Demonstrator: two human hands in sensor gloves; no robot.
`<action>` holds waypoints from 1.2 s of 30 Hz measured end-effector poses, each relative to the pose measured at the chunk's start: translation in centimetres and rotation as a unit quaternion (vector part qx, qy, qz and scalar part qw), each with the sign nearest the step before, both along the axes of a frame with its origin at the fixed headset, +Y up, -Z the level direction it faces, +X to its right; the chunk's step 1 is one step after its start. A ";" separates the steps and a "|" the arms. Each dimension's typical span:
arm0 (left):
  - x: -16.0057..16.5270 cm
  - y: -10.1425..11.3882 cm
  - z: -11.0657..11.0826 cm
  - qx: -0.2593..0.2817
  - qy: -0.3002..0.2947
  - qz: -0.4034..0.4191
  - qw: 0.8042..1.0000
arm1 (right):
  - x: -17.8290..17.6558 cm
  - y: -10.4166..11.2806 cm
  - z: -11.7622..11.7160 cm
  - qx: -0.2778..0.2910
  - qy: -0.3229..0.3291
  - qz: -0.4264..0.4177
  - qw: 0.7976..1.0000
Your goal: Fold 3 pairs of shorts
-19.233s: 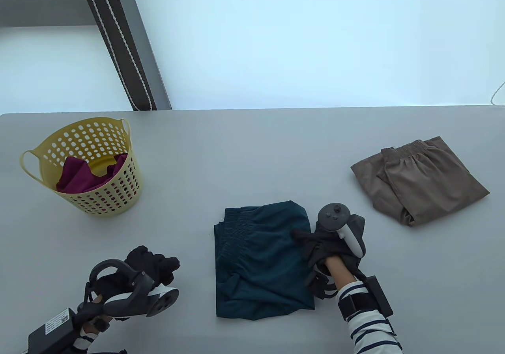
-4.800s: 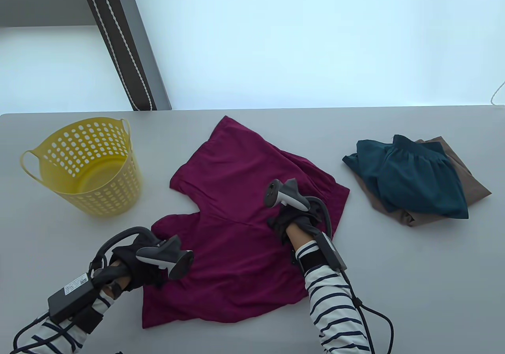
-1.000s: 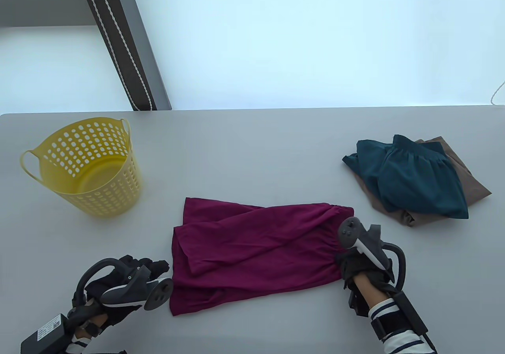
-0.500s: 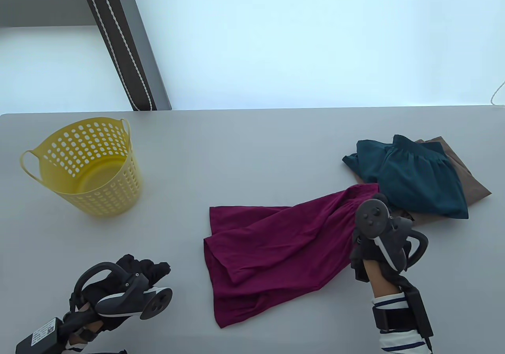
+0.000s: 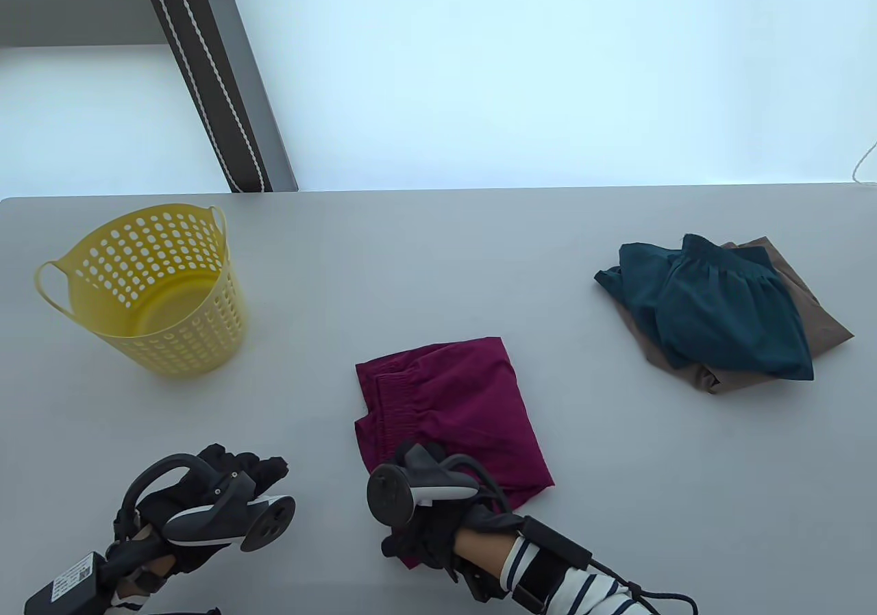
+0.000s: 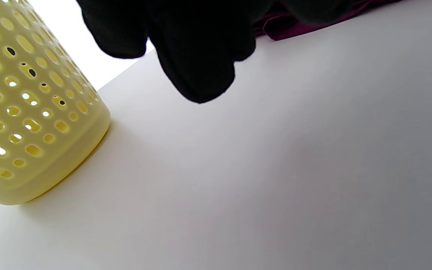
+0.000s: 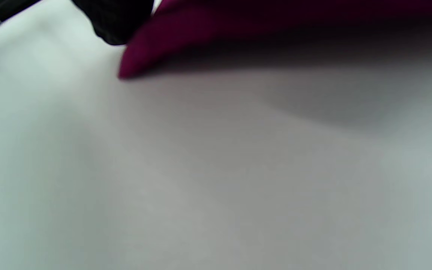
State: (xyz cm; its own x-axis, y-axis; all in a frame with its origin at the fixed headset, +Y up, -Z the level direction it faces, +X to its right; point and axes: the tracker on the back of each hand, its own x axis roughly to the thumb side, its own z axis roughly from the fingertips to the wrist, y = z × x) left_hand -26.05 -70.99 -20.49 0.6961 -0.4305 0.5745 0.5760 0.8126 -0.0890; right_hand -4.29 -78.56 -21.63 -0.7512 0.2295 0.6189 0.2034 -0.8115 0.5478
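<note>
At lower centre of the table view, your right hand (image 5: 438, 519) rests on the near corner of one folded maroon pair of shorts (image 5: 459, 403); its grip cannot be told. Your left hand (image 5: 199, 498), lower left, hangs loosely curled, empty. Two folded pairs, teal (image 5: 712, 307) atop brown (image 5: 822, 327), lie at right; one yellow basket (image 5: 147, 293) stands left.

Matt maroon cloth shorts (image 5: 452, 403) at lower centre; perforated yellow plastic basket (image 5: 147, 286) at left; smooth matt grey table (image 5: 425, 266).
</note>
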 end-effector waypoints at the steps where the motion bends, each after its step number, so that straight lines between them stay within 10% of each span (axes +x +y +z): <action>1: -0.1 0.2 0.0 0.007 0.003 0.001 1.000 | 0.0 0.4 -0.1 0.051 0.021 0.000 0.999; 4: -0.3 0.3 -0.1 0.012 0.006 0.004 1.000 | 0.5 2.1 -0.8 0.020 0.021 -0.015 0.999; 11: -0.1 0.0 0.0 0.003 0.000 0.001 1.000 | 7.3 9.2 -5.7 0.321 -0.184 -0.164 0.914; 14: -0.1 0.0 0.0 0.003 -0.002 0.000 1.000 | 11.9 8.2 -8.9 0.273 -0.326 -0.156 0.892; 17: 0.0 0.0 0.0 0.001 -0.002 -0.002 1.000 | 16.7 4.0 -11.0 0.086 -0.476 -0.177 0.857; 21: 0.1 -0.1 0.0 -0.007 -0.002 -0.006 1.000 | 17.4 0.7 -11.3 -0.008 -0.468 -0.136 0.874; 25: 0.3 -0.1 0.1 -0.025 -0.006 0.003 1.000 | 15.2 0.8 -11.5 0.028 -0.421 -0.119 0.899; 36: 0.3 -0.1 0.2 -0.026 -0.004 -0.007 1.000 | 13.6 3.4 -11.0 0.076 -0.447 -0.178 0.873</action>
